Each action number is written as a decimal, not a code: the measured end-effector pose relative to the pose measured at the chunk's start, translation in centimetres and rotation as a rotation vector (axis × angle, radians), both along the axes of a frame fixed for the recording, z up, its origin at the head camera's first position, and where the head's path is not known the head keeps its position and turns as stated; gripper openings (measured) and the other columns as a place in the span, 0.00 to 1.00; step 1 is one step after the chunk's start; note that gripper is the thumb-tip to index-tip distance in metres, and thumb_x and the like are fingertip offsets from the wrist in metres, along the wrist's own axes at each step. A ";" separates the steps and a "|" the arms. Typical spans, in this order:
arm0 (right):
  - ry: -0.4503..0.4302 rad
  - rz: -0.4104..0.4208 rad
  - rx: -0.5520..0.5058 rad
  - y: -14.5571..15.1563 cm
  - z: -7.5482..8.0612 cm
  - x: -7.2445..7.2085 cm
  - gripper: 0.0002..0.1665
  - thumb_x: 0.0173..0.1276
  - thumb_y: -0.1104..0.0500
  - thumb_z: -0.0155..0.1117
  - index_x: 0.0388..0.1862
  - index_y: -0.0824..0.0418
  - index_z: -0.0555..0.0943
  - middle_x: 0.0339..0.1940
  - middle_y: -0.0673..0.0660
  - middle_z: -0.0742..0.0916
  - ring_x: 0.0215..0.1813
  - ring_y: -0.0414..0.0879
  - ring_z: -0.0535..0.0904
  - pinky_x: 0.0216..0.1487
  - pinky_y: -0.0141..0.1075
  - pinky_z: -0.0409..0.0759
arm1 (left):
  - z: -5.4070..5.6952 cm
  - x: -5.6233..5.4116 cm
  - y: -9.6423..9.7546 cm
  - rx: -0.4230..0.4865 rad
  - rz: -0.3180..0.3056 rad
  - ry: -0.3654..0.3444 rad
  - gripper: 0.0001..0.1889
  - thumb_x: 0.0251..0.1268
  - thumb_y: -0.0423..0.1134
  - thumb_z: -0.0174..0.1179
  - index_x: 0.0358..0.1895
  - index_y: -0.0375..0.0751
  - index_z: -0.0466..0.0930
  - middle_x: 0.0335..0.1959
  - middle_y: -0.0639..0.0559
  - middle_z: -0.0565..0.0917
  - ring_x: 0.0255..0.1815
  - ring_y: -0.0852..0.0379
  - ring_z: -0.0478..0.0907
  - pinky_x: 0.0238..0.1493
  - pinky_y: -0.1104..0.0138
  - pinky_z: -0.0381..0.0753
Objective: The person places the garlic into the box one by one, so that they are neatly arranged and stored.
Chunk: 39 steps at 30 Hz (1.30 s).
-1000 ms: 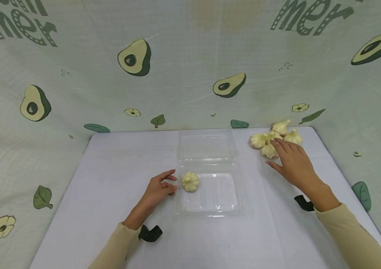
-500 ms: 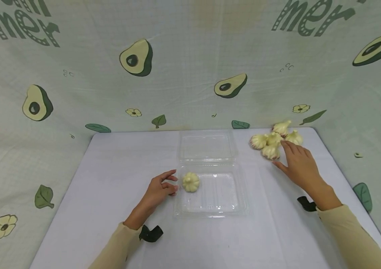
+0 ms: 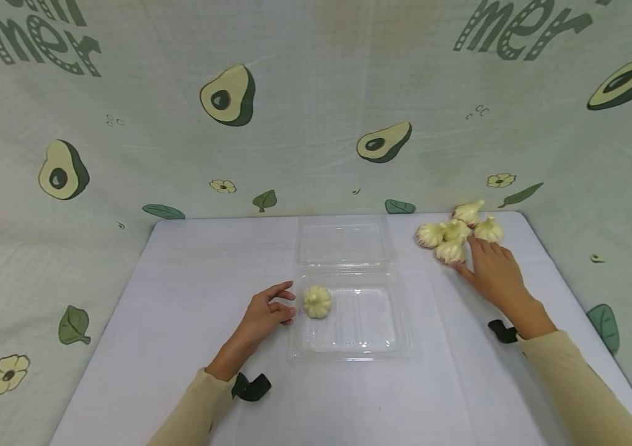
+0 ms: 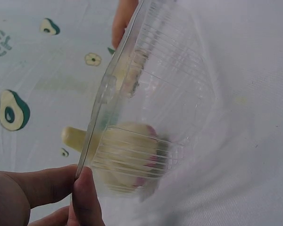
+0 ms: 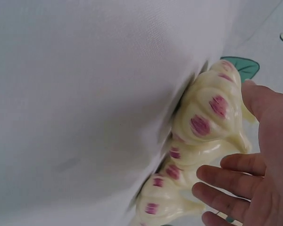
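A clear plastic clamshell container (image 3: 363, 322) lies with its lid (image 3: 344, 243) folded back. One garlic bulb (image 3: 317, 301) sits at its left side, stem up; in the left wrist view this bulb (image 4: 127, 157) shows through the ribbed wall. My left hand (image 3: 264, 314) pinches the container's left rim between thumb and finger. Over at the pile, my right hand (image 3: 495, 272) is beside the nearest garlic bulb (image 3: 450, 252), its thumb close to that bulb. The right wrist view shows the pink-marked bulb (image 5: 210, 110) between the thumb and the extended fingers (image 5: 228, 181), which are not closed round it.
Several more garlic bulbs cluster at the table's back right, among them a left bulb (image 3: 430, 235), a rear bulb (image 3: 468, 213) and a right bulb (image 3: 489, 230). The white table (image 3: 210, 266) meets an avocado-print cloth (image 3: 305, 111) behind.
My right hand drew back slightly to the right from the garlic pile, then came in closer to the nearest bulb. The left hand and the container have stayed put.
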State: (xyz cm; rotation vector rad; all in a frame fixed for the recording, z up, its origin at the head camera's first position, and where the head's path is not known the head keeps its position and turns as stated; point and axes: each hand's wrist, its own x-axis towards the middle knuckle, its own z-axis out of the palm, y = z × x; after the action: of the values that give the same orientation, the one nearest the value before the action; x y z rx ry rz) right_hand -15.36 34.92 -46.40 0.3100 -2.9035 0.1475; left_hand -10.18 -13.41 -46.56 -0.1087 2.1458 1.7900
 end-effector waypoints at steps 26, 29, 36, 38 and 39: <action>-0.135 -0.037 -0.069 -0.3 -0.3 -1.9 0.32 0.77 0.50 0.69 0.58 0.80 0.75 0.48 0.79 0.84 0.53 0.76 0.80 0.59 0.72 0.70 | -0.3 -0.2 0.0 0.006 -0.004 0.008 0.34 0.69 0.22 0.66 0.77 0.33 0.70 0.56 0.39 0.79 0.34 0.58 0.83 0.38 0.69 0.86; -0.127 -0.026 -0.099 -0.4 -0.4 -2.0 0.32 0.75 0.51 0.70 0.58 0.80 0.76 0.48 0.80 0.84 0.53 0.77 0.80 0.59 0.73 0.70 | -0.3 -0.2 0.0 0.011 -0.004 0.008 0.34 0.69 0.21 0.66 0.77 0.33 0.70 0.56 0.39 0.79 0.34 0.58 0.83 0.38 0.68 0.86; -0.137 -0.006 -0.176 -0.6 -0.3 -2.1 0.32 0.72 0.54 0.74 0.57 0.80 0.76 0.50 0.80 0.84 0.51 0.77 0.81 0.57 0.73 0.71 | -0.3 -0.1 -0.1 0.017 -0.003 0.008 0.34 0.69 0.21 0.66 0.77 0.33 0.69 0.56 0.39 0.79 0.34 0.58 0.83 0.38 0.69 0.86; -0.132 0.003 -0.189 -0.7 -0.3 -2.1 0.31 0.70 0.55 0.75 0.56 0.80 0.76 0.49 0.80 0.84 0.50 0.76 0.81 0.55 0.72 0.72 | -0.3 -0.1 -0.1 0.015 -0.004 0.008 0.34 0.69 0.22 0.66 0.78 0.33 0.69 0.56 0.39 0.79 0.34 0.58 0.82 0.38 0.69 0.86; -0.130 0.006 -0.194 -0.7 -0.3 -2.0 0.30 0.70 0.56 0.75 0.54 0.79 0.76 0.47 0.79 0.85 0.47 0.75 0.81 0.53 0.72 0.73 | -0.3 -0.1 -0.1 0.014 -0.005 0.009 0.34 0.69 0.22 0.66 0.78 0.33 0.69 0.56 0.39 0.79 0.34 0.58 0.82 0.38 0.69 0.86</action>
State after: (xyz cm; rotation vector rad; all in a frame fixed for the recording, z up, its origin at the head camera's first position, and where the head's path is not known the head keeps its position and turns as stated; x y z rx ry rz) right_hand -17.41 34.24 -46.74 0.2846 -2.9840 0.4624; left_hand -10.30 -13.55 -46.84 -0.0925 2.1374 1.8058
